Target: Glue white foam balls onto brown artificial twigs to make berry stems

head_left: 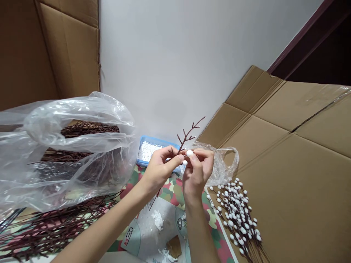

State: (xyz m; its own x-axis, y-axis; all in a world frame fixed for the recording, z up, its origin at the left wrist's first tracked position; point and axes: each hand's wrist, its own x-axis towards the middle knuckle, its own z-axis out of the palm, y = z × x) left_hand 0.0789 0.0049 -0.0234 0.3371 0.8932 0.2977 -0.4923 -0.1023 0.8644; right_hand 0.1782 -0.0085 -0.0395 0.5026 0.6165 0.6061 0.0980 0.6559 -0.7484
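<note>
1 brown twig [186, 137], held in L hand [161, 164]; 1 white bead [189, 153], pinched in R hand [196, 171], adj. L fingertips; twig poss. snapped if bead over-pressed.

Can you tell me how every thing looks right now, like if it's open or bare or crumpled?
Left hand: closed on the branch
Right hand: pinching the bigger white ball
Branch: held up, bare at its top
Bigger white ball: pinched
Blue basket: open, holding white pieces
Large clear bag: crumpled, dark twigs inside
Twig pile: lying, bare
Ball-tipped stems: bunched
Right-side cardboard: creased
</note>
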